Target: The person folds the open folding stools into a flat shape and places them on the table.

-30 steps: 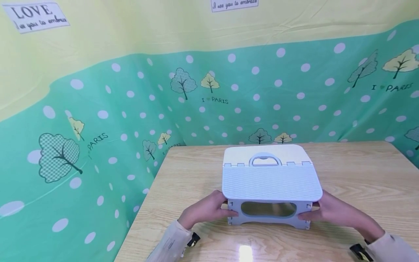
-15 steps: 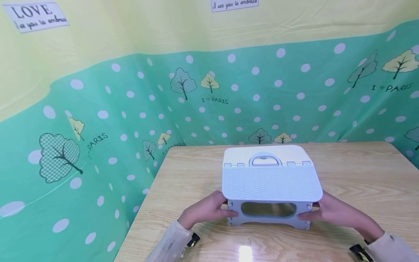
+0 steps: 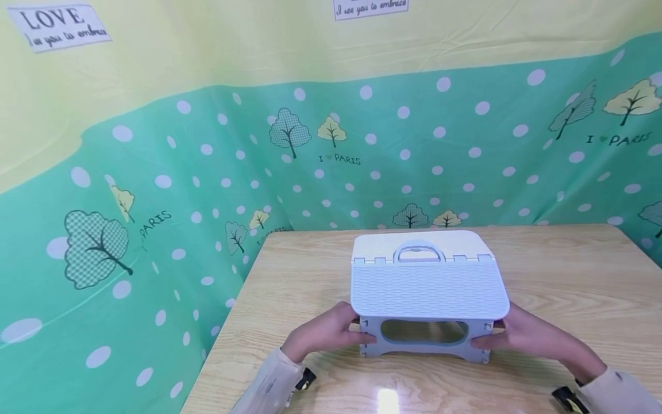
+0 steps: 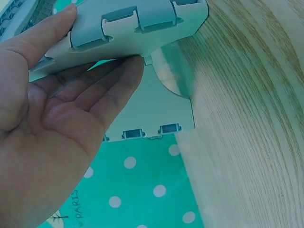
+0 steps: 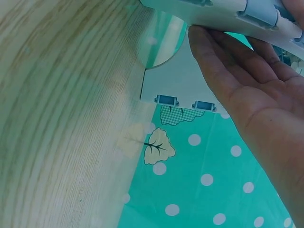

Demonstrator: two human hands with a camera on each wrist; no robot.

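A folding step stool in white and pale blue stands unfolded on the table in the head view. Its textured top carries a carry handle, and the front leg panel has a long oval opening. My left hand grips the stool's left side below the top, thumb on the front panel. On the opposite side my right hand holds it the same way. Both wrist views show the left palm and right palm, fingers reaching behind the panel's edge; some fingertips are hidden.
The wood-grain table extends around the stool on all sides. A green and yellow curtain with dots and trees hangs behind the table and along its left edge. Black straps are on both wrists.
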